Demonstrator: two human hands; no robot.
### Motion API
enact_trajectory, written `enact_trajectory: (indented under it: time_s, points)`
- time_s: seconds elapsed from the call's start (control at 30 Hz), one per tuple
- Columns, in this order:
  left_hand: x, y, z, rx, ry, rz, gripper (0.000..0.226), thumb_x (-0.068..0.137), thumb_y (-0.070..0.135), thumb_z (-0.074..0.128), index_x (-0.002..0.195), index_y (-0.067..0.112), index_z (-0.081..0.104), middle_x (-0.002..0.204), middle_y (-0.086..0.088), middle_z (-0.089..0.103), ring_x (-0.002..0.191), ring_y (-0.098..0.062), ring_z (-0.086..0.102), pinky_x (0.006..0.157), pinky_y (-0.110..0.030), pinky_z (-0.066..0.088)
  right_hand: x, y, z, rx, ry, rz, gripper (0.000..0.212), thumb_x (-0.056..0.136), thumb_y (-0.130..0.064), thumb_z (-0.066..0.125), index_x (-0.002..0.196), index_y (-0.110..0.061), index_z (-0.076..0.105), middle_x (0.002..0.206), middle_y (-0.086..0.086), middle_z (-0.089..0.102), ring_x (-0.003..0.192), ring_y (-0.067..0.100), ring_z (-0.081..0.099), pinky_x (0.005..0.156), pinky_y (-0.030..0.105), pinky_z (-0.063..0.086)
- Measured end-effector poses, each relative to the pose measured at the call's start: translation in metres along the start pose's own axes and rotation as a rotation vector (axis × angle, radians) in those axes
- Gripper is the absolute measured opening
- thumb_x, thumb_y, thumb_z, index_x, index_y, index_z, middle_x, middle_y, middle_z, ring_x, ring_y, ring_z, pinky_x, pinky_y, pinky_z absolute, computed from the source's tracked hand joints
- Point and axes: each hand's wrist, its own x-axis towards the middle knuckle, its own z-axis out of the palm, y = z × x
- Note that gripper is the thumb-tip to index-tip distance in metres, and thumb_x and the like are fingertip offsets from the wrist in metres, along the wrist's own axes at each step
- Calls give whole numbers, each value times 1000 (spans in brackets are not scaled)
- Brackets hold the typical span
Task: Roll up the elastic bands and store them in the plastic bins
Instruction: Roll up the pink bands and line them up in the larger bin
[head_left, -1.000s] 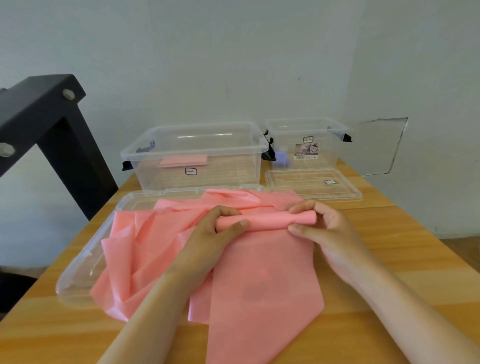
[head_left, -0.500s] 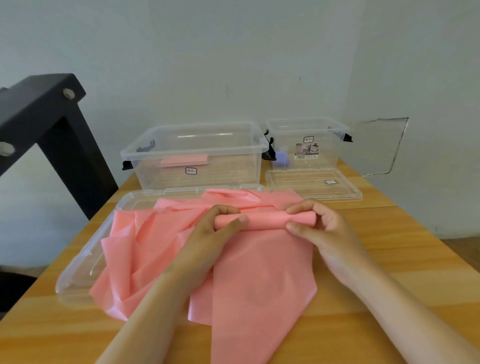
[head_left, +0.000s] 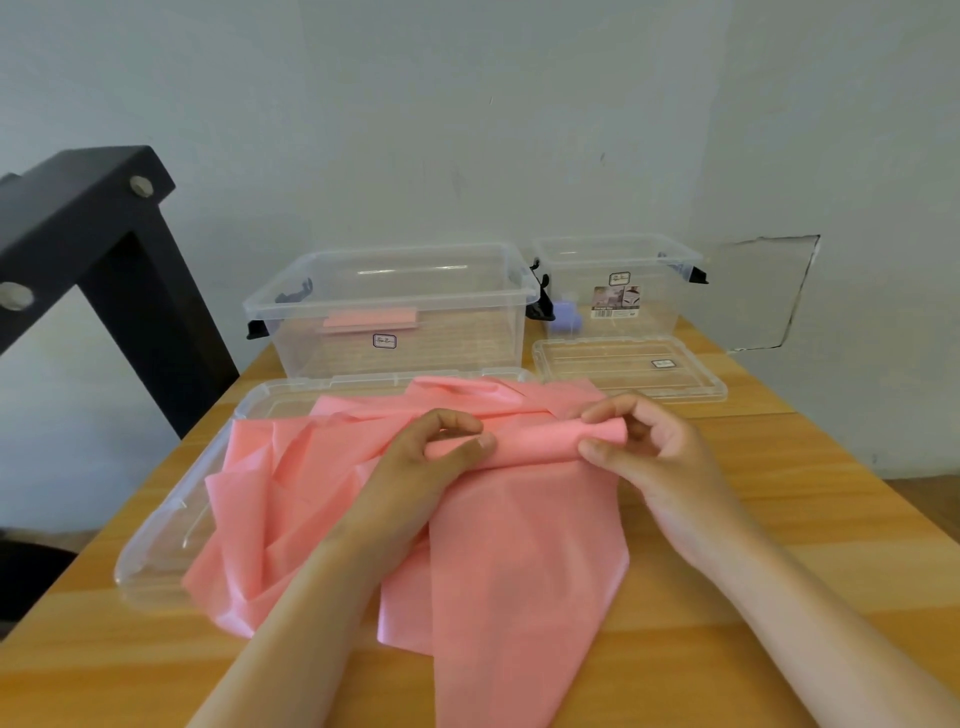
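A wide pink elastic band (head_left: 524, 551) lies across the wooden table, its far end wound into a roll (head_left: 540, 441). My left hand (head_left: 415, 478) grips the roll's left end, fingers over the top and thumb in front. My right hand (head_left: 654, 457) pinches the roll's right end. More loose pink band (head_left: 275, 499) is heaped to the left. Behind stand a large clear bin (head_left: 395, 312) holding a rolled pink band (head_left: 369, 318) and a smaller clear bin (head_left: 618, 291) holding a purple roll (head_left: 566, 314).
A large clear lid (head_left: 171, 530) lies under the heaped band on the left. A smaller clear lid (head_left: 628, 366) lies in front of the small bin. A black metal frame (head_left: 104, 249) stands at the table's left, and the wall is close behind the bins.
The roll has turned a little more toward me and the loose tail has drawn up the table. Both hands keep hold of the roll's ends, with fingers shifted slightly.
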Motion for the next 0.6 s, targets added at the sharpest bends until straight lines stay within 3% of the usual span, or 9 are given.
enact_trajectory:
  time_s: [0.1, 0.2, 0.27, 0.4, 0.53, 0.6]
  points:
    - [-1, 1, -2, -54, -13, 56, 23, 63, 29, 81, 80, 29, 64, 94, 7, 69, 83, -15, 60, 70, -33, 48, 0, 1, 1, 85, -34, 61, 20, 76, -17, 74, 94, -23, 70, 102, -4, 71, 93, 11, 64, 78, 24, 48]
    - [-2, 1, 0, -108, 2, 93, 30, 65, 15, 82, 85, 26, 62, 99, 2, 70, 87, -18, 62, 77, -36, 50, 0, 1, 3, 56, -6, 92, 21, 79, -23, 72, 99, -20, 69, 94, -5, 71, 86, 9, 64, 69, 18, 48]
    - [-2, 1, 1, -97, 28, 56, 38, 62, 20, 87, 90, 25, 61, 96, 4, 68, 81, -17, 62, 72, -35, 50, 0, 1, 3, 38, 12, 94, 17, 83, -15, 71, 100, -18, 68, 87, -7, 71, 78, 7, 63, 63, 15, 47]
    - [-3, 1, 4, -101, 8, -69, 30, 65, 40, 76, 91, 30, 64, 83, 3, 63, 71, -17, 56, 62, -29, 44, -1, 0, 1, 32, -7, 50, 22, 82, -8, 71, 89, -28, 70, 90, -6, 68, 82, 10, 61, 71, 26, 46]
    - [-2, 2, 1, -24, 17, 34, 23, 66, 33, 77, 85, 31, 65, 94, 6, 67, 79, -16, 58, 61, -31, 46, 0, 1, 2, 77, -13, 89, 22, 82, -8, 72, 90, -28, 70, 89, -4, 69, 82, 13, 61, 71, 28, 46]
    - [-2, 2, 0, -30, 16, 104, 27, 69, 18, 79, 89, 25, 63, 102, 3, 69, 88, -14, 62, 74, -32, 50, 1, 2, 2, 77, 2, 138, 16, 82, -15, 72, 94, -26, 70, 88, -5, 71, 82, 13, 64, 68, 25, 46]
